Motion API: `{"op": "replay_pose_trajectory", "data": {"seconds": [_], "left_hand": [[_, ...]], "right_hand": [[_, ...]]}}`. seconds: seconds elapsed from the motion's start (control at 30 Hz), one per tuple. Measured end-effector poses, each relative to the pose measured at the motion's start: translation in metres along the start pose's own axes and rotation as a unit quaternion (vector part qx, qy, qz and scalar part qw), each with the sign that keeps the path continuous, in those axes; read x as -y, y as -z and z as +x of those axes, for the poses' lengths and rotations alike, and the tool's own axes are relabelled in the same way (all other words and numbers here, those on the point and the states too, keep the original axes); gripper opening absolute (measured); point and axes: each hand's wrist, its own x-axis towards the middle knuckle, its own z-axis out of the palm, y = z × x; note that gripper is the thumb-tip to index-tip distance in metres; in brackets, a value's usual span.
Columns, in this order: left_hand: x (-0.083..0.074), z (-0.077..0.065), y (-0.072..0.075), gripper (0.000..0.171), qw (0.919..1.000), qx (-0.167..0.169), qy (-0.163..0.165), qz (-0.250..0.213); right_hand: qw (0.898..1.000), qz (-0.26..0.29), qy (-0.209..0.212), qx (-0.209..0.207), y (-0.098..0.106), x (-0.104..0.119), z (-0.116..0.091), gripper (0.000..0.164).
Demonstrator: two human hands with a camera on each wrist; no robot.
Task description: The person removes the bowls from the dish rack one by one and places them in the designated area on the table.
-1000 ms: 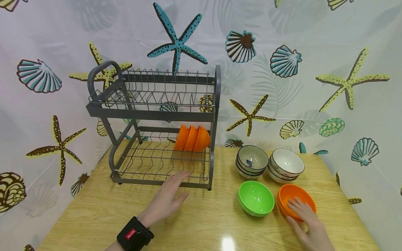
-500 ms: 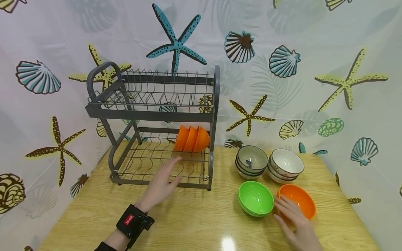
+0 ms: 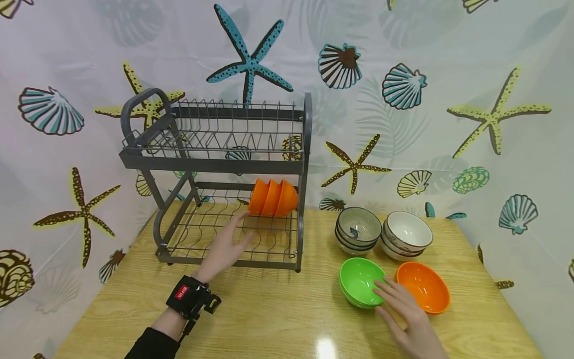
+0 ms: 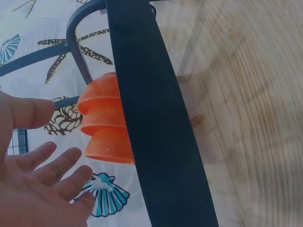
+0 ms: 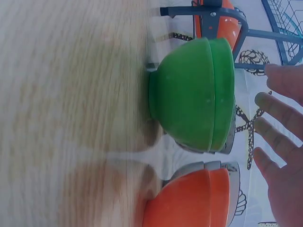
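Note:
My left hand [image 3: 224,249] hovers over the front of the lower tier of the dish rack [image 3: 233,262], fingers loosely spread and holding nothing. Beyond its fingertips, three orange bowls [image 3: 273,198] stand on edge, nested in a row at that tier's right end; the left wrist view shows the same orange bowls [image 4: 106,125] apart from the hand. My right hand [image 3: 408,314] is over the right rim of the stacked green bowls [image 3: 356,276]. In the right wrist view its fingers [image 5: 279,137] are extended beside the green bowls [image 5: 189,94], with a visible gap.
Right of the green bowls sits a stack of orange bowls [image 3: 423,284]. Behind stand grey-green patterned bowls [image 3: 358,227] and white bowls [image 3: 410,232], both stacked. The rack's upper tier [image 3: 215,164] overhangs the lower one. A patterned cloth [image 3: 448,189] hangs behind the wooden table [image 3: 278,314].
My right hand has moved left from the orange stack to the green bowls. My left hand has shifted forward and slightly left over the rack's lower tier. The bowls have stayed put.

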Motion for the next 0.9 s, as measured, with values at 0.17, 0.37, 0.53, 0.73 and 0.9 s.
{"op": "replay_pose_trajectory", "data": {"seconds": [0.17,0.37,0.53,0.73,0.9], "left_hand": [[0.008,0.010,0.007,0.058,0.9999,0.002,0.010,-0.014],[0.014,0.023,0.014,0.059,0.9985,0.010,0.037,-0.039],[0.014,0.032,0.017,0.059,0.9971,0.017,0.059,-0.045],[0.016,0.042,0.016,0.057,0.9964,0.023,0.068,-0.044],[0.017,0.051,0.013,0.058,0.9941,0.031,0.091,-0.051]], "right_hand": [[1.000,0.016,0.000,0.008,-0.004,0.003,0.002,0.056],[1.000,0.027,0.015,0.005,-0.010,0.008,0.006,0.054],[0.999,0.033,0.035,0.004,-0.017,0.012,0.010,0.049],[0.998,0.035,0.040,0.017,-0.022,0.016,0.012,0.050],[0.999,0.032,0.021,0.034,-0.024,0.019,0.011,0.052]]}}
